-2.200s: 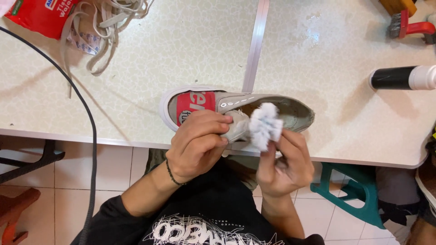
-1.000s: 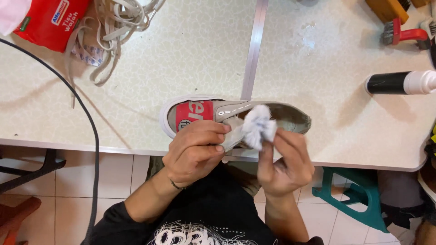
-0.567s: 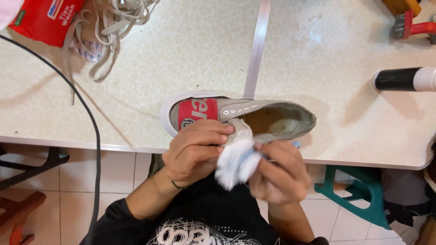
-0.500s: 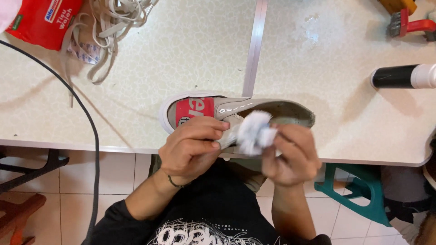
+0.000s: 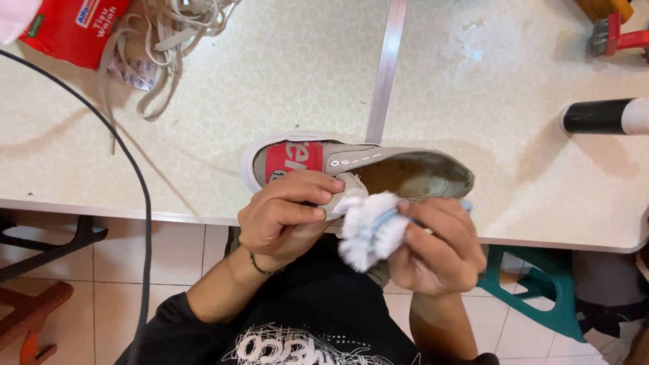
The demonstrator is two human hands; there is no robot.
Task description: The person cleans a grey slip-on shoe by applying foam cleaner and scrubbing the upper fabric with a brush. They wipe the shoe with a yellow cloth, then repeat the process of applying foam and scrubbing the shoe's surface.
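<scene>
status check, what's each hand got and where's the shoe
Left hand grips grey shoe at table edge. Right hand holds white cloth bunched beside shoe's opening. Laces, black cable lie apart, nothing blocking.

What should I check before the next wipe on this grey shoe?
1. Left hand grips the grey shoe by its side: ok.
2. Right hand holds the white cloth bunched in its fingers: ok.
3. Cloth touching the shoe's near edge: ok.
4. Shoe resting on the table at its front edge: ok.
5. Laces lie apart from the shoe: ok.
6. Cloth damp enough: cannot tell.
</scene>
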